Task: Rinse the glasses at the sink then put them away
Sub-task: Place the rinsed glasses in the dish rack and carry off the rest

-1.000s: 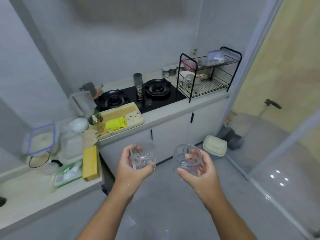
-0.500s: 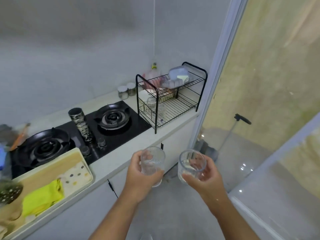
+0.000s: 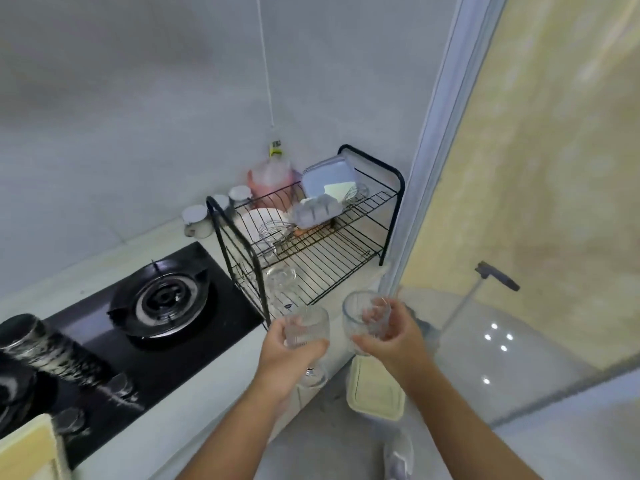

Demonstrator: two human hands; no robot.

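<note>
Both hands are clamped, one glass each. Head view, the only camera.

Left hand [image 3: 287, 355] wraps the ribbed glass [image 3: 306, 323], with the thumb across the near wall and the fingers curled round the far side. Right hand [image 3: 393, 344] grips the smooth glass [image 3: 358, 315] from the right; its fingertips [image 3: 377, 311] show through the clear wall. Both glasses are mouth up, close beside each other but not touching. They are held above the front edge of the counter [image 3: 194, 393], just in front of the near corner post of the dish rack [image 3: 242, 244]. Cannot tell whether either glass holds water.

Rack: black wire, two tiers, at the right end of the counter beside the door frame [image 3: 426, 188].
- Lower tier: a third clear glass [image 3: 280, 282] at the near left corner, orientation unclear; a white plate [image 3: 258, 218] and a wire whisk [image 3: 273, 230] farther back.
- Upper tier: a blue-lidded box [image 3: 327, 174] and a pale moulded tray [image 3: 313, 211].
- Behind the rack, by the wall: a pink bag [image 3: 270, 178] and lidded jars [image 3: 197, 220].

Left of the rack is a black hob [image 3: 228, 306] with one burner [image 3: 162, 299] fully in view. A dark patterned tumbler [image 3: 38, 341] sits at the far left, blurred.

On the floor below the right hand lies a cream lidded container [image 3: 375, 393]. Beyond the glass door a long-handled tool [image 3: 495, 275] leans; its type is not clear.
</note>
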